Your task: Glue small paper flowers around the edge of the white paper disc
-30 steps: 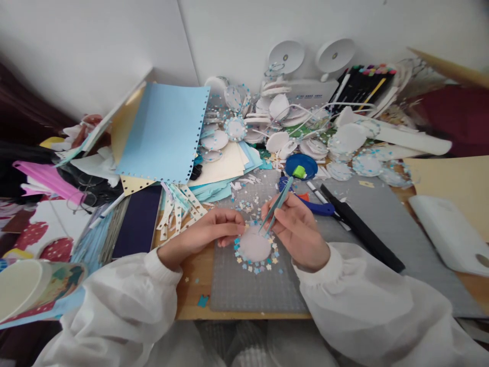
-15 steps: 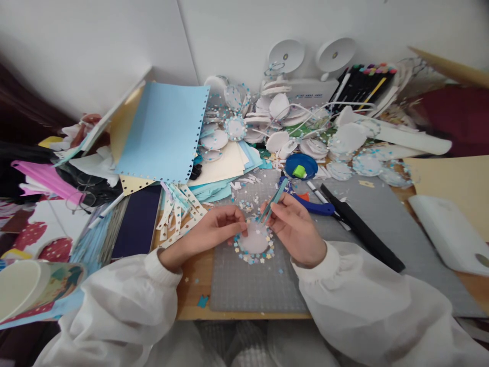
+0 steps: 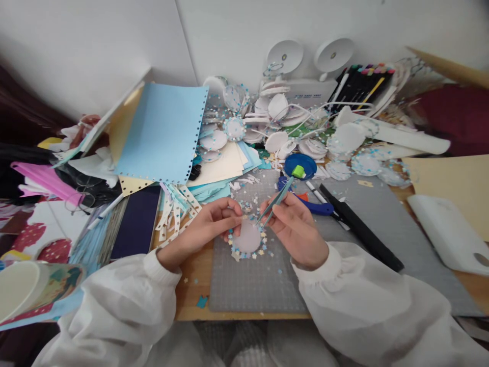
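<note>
My left hand (image 3: 214, 221) pinches the upper left edge of a round white disc (image 3: 249, 236). Small blue, white and cream paper flowers or stars ring the disc's rim. In my right hand (image 3: 296, 229) is a pair of teal tweezers (image 3: 279, 198), gripped between thumb and fingers. Its tips point down at the disc's upper right edge; whether they hold a piece is too small to tell. Loose paper shapes (image 3: 248, 206) lie just behind the disc on the grey cutting mat (image 3: 260, 290).
Behind the mat stand many similar decorated discs (image 3: 235, 128). A blue lid (image 3: 300, 166), blue-handled scissors (image 3: 319, 208) and a black bar-like object (image 3: 362, 232) lie to the right. Punched paper strips (image 3: 171, 214), a dark phone-like slab (image 3: 136, 223) and a paper cup (image 3: 38, 288) are left.
The disc has shifted slightly left and turned in my left hand, which moved a little left with it. The tweezers now tilt more toward the right.
</note>
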A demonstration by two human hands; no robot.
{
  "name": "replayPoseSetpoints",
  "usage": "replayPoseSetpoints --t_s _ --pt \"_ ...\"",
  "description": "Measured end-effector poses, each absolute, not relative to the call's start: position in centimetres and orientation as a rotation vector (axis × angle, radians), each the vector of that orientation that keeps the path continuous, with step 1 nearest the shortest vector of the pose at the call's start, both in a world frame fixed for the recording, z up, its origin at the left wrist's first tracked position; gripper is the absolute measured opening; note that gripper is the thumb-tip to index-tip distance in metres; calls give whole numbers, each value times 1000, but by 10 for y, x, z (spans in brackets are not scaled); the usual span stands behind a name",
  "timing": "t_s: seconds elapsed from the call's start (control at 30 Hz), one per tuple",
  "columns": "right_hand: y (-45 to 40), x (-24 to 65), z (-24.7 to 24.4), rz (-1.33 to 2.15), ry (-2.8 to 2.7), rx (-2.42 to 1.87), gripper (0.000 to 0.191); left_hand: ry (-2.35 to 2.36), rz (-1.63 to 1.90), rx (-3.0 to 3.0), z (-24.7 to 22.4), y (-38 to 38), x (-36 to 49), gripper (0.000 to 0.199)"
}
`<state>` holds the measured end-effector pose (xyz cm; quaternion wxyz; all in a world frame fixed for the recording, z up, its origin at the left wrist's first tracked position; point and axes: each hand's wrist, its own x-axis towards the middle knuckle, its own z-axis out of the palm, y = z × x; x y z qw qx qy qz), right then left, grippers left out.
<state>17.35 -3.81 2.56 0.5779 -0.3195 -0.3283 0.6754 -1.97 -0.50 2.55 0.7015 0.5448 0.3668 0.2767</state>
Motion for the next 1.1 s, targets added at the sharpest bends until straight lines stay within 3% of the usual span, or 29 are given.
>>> replayPoseSetpoints --t_s 0.27,1.1 --pt "-40 178 30 1630 -823 -732 19 642 708 1140 23 -8 -25 15" --pt "-40 176 30 1579 -950 -743 18 517 521 1072 28 -10 -26 18"
